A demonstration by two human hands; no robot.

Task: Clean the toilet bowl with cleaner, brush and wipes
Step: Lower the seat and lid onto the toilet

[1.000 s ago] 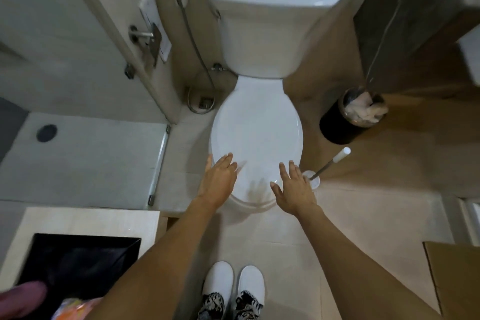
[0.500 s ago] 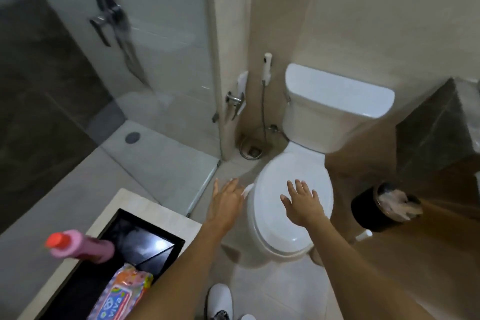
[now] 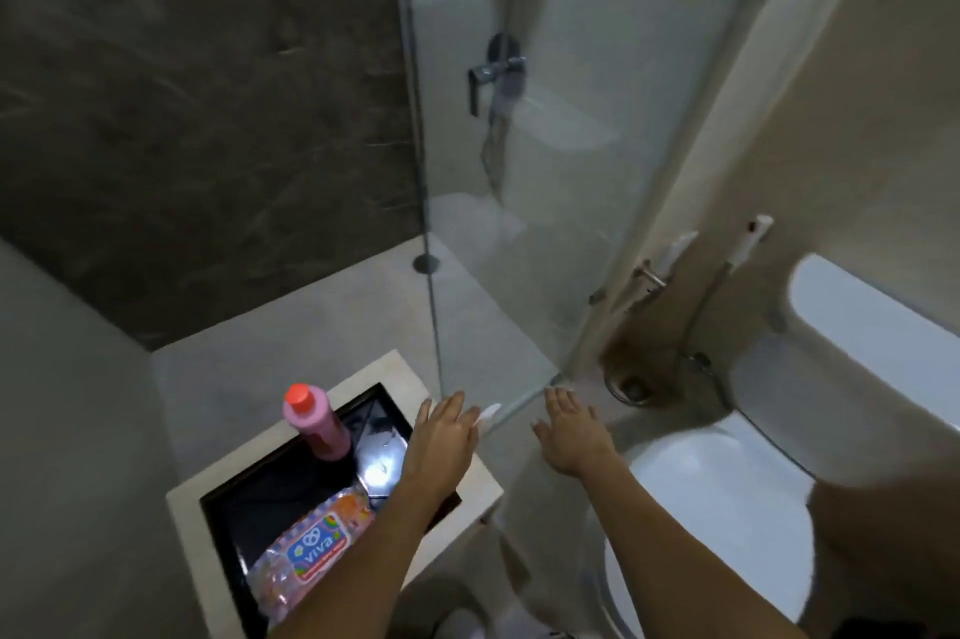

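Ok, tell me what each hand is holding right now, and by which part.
Nothing is held. The left hand hovers with fingers straight above the black tray, and the right hand is spread open beside the closed white toilet lid.

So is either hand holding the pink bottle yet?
No, both the left hand and the right hand are open and hold nothing, and the pink bottle stands untouched on the black tray.
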